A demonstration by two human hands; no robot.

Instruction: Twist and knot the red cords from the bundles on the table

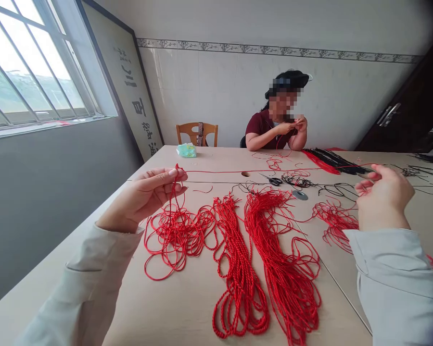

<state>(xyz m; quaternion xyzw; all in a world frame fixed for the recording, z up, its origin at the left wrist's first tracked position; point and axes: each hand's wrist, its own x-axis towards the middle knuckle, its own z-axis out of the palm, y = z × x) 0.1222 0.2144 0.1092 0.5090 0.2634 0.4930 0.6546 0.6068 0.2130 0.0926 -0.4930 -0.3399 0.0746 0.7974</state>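
Observation:
A thin red cord (216,172) runs taut across the table between my two hands. My left hand (155,187) pinches its knotted end between thumb and finger, and red strands hang from there toward a loose tangle of red cord (180,230). Far to the right, my right hand (384,190) is closed on the other end of the cord, its fingertips partly turned away. Below and between my hands lie a bundle of twisted red cords (238,259) and a bundle of straight red cords (285,259). Another loose red heap (335,221) sits beside my right wrist.
Black scissors (274,180), black cord scraps (296,180) and a grey disc (299,195) lie mid-table. Farther back are black cord bundles (342,161) and a green tissue pack (186,150). A person in a dark red shirt (261,127) sits opposite, handling cord. A wooden chair (209,132) stands behind the table.

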